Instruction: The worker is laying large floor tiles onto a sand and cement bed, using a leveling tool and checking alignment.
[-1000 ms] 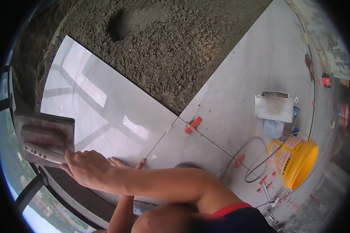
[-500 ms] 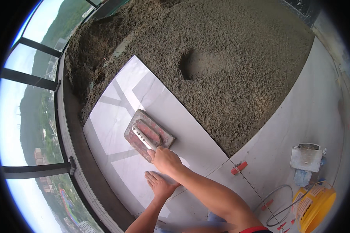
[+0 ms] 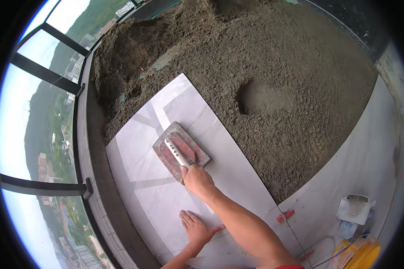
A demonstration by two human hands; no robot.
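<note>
Left hand (image 3: 195, 228) lies flat, palm down, fingers (image 3: 187, 217) spread and holding nothing, pressed on the near part of a large white tile (image 3: 143, 184) with faint grey veining. Right hand (image 3: 197, 179), just beyond it, has its fingers wrapped tight round the end of the pale handle of a float (image 3: 180, 151).

The float is a rectangular tool with a flat plate smeared reddish-brown and grey. It sits face down on the middle of the tile, turned at an angle to the tile's edges. Its handle appears to be metal with a row of small holes, though the view is too small to be sure.

The tile lies on a bed of rough grey mortar (image 3: 278, 67), its far corner pointing into the bed. A hollow (image 3: 256, 96) is scooped in the mortar to the right of the tile. A red clip (image 3: 285, 216) sits at the joint with the laid tiles (image 3: 363, 161) on the right. Further right stand a yellow bucket (image 3: 359, 255) and a second trowel (image 3: 353, 210). To the left, a dark railing (image 3: 83, 148) borders the floor.
</note>
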